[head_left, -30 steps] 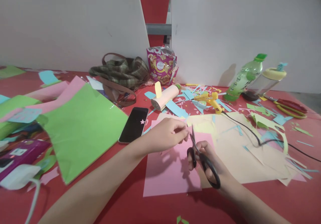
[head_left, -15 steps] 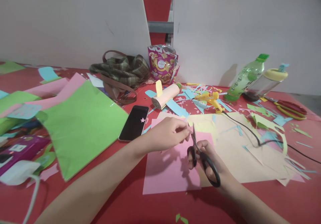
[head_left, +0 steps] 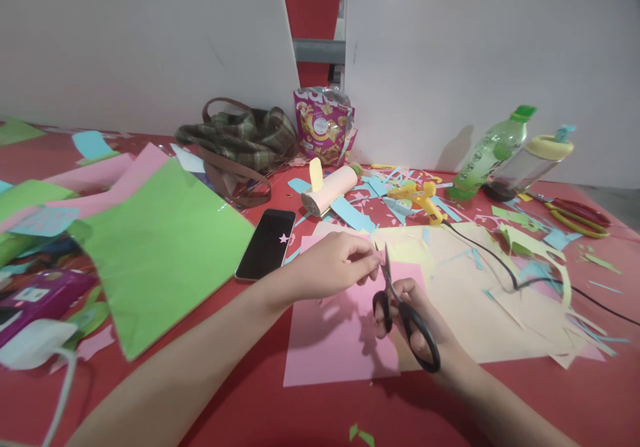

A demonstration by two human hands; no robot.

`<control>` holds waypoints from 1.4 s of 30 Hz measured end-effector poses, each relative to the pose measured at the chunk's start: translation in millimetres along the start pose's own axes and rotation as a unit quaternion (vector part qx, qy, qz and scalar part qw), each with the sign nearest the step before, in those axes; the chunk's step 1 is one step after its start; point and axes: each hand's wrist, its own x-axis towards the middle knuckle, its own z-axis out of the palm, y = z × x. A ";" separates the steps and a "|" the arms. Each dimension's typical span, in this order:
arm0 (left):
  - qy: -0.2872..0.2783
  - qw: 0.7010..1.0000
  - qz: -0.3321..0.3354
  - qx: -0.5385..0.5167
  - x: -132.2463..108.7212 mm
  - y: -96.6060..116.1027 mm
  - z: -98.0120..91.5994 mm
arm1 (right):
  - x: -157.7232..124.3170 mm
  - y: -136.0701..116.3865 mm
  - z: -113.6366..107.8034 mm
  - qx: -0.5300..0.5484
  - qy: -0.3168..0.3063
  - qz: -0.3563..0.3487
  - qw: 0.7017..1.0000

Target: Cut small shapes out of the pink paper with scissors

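Observation:
My right hand (head_left: 417, 323) grips black-handled scissors (head_left: 406, 319), blades pointing up toward my left hand. My left hand (head_left: 336, 265) pinches a small pink paper piece (head_left: 376, 275) right at the blade tips. Both hands hover over a pink paper sheet (head_left: 330, 343) lying on the red table (head_left: 250, 407). A cream sheet (head_left: 480, 300) lies to the right of the pink one.
A black phone (head_left: 267, 245) lies left of my hands beside a large green sheet (head_left: 160, 253). Farther back are a paper roll (head_left: 330, 191), yellow glue gun (head_left: 420, 198) with black cord, snack bag (head_left: 324, 127), plaid bag (head_left: 240, 143), green bottle (head_left: 487, 155), red-and-yellow scissors (head_left: 580, 217) and paper scraps.
Both hands have stayed almost in place, with the scissors still at the small pink piece. The view has shifted slightly.

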 end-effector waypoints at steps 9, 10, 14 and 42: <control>-0.016 1.000 0.000 0.010 0.3 0.4 -3.5 | -2.9 -10.8 5.0 -0.009 0.002 0.032 0.999; -0.020 1.000 -0.001 0.013 0.2 0.8 -4.4 | -3.0 -12.4 5.3 -0.010 -0.001 0.034 0.999; -0.041 0.999 -0.004 0.023 0.2 1.1 -7.8 | -3.1 -12.9 4.8 -0.014 0.001 0.042 0.999; -0.084 0.994 -0.041 -0.050 0.4 -2.0 -8.8 | -0.6 -10.2 1.3 0.019 -0.020 0.064 0.998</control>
